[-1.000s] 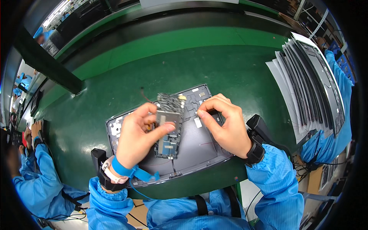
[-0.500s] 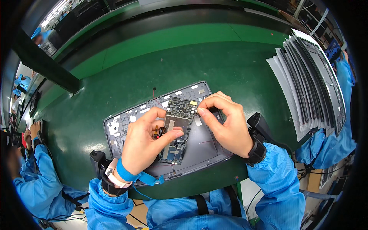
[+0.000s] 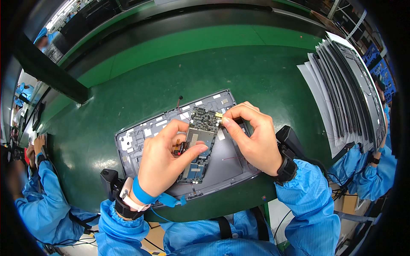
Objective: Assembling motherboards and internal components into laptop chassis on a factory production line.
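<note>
My left hand (image 3: 162, 160) grips a long circuit board (image 3: 200, 137) by its left edge, thumb across its face. The board is raised over a dark grey device cover (image 3: 232, 164) lying inner side up on the bench. At the board's upper right corner, beside a yellow piece (image 3: 218, 115), my right hand (image 3: 255, 138) pinches thumb and forefinger together. Whatever is between those fingertips is too small to make out. A small black round part (image 3: 180, 97) on a thin red wire sticks out past the cover's far edge. A blue strap (image 3: 143, 193) circles my left wrist.
A stack of covers and white sheets (image 3: 341, 94) leans at the right of the green bench (image 3: 128, 96). A dark post (image 3: 55, 74) rises at the left. Co-workers in blue sleeves (image 3: 47, 187) are at both sides.
The board has shifted slightly to the right and tilted a little in my left hand. The black part on the red wire has moved right. My right hand stays pinched at the board's corner.
</note>
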`<state>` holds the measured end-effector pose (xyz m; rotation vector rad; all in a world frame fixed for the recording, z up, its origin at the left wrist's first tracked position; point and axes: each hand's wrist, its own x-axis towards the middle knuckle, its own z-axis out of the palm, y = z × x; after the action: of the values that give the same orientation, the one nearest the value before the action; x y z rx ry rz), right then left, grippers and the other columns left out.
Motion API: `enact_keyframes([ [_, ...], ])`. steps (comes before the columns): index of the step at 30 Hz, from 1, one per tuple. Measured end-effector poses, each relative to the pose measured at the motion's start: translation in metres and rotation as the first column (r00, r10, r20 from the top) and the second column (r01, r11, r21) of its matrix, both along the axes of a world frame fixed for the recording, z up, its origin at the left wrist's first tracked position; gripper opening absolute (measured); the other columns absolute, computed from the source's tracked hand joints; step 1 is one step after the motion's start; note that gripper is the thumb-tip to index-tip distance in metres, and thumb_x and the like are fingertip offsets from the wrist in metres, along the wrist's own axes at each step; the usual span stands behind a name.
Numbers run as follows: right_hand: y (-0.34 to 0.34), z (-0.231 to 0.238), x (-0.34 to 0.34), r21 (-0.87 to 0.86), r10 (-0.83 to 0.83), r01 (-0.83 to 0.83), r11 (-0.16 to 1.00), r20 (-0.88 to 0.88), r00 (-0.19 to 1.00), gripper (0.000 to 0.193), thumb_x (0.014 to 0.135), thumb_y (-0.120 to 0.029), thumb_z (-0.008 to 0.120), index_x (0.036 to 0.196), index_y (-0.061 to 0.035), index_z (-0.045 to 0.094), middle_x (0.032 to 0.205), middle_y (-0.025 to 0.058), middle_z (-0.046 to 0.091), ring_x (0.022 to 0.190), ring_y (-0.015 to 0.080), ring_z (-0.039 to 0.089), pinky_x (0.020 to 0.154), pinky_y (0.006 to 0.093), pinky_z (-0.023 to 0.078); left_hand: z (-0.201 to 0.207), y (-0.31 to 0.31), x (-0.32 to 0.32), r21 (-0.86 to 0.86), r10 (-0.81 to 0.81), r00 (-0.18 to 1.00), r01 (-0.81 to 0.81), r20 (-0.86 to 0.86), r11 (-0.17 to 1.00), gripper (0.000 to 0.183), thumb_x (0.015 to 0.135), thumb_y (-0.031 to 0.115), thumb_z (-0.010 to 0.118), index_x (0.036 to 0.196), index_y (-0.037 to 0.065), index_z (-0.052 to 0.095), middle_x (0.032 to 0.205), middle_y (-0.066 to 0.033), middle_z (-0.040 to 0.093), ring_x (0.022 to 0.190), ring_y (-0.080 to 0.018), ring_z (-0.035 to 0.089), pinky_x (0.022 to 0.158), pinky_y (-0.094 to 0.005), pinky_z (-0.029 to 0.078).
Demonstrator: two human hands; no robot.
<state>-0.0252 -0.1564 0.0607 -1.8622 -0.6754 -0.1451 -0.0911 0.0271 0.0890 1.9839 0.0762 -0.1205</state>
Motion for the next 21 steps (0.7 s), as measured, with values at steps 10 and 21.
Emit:
enact_keyframes([
  [10, 0.003, -0.005, 0.003, 0.095, -0.016, 0.016, 0.995, -0.008, 1.0, 0.006, 0.079, -0.007, 0.062, 0.079, -0.0018, 0.061, 0.076, 0.0063, 0.062, 0.073, 0.0219, 0.057, 0.076, 0.0318, 0.039, 0.003, -0.003, -0.001, -0.004, 0.036, 0.999, -0.036, 0.022, 0.999, 0.025, 0.079, 0.0, 0.066, 0.097, -0.003, 0.05, 0.088, -0.0115, 0.066, 0.08, -0.0107, 0.063, 0.068, -0.0202, 0.05],
  [21, 0.002, -0.004, 0.003, 0.122, -0.016, 0.025, 0.992, -0.078, 0.997, 0.007, 0.079, -0.008, 0.063, 0.078, -0.0007, 0.061, 0.074, 0.0085, 0.062, 0.071, 0.022, 0.057, 0.069, 0.0315, 0.042, -0.001, -0.005, -0.002, 0.018, 0.034, 0.995, -0.036, 0.095, 0.999, 0.026, 0.08, 0.001, 0.067, 0.098, -0.003, 0.049, 0.088, -0.0122, 0.067, 0.08, -0.0105, 0.063, 0.067, -0.0202, 0.051],
])
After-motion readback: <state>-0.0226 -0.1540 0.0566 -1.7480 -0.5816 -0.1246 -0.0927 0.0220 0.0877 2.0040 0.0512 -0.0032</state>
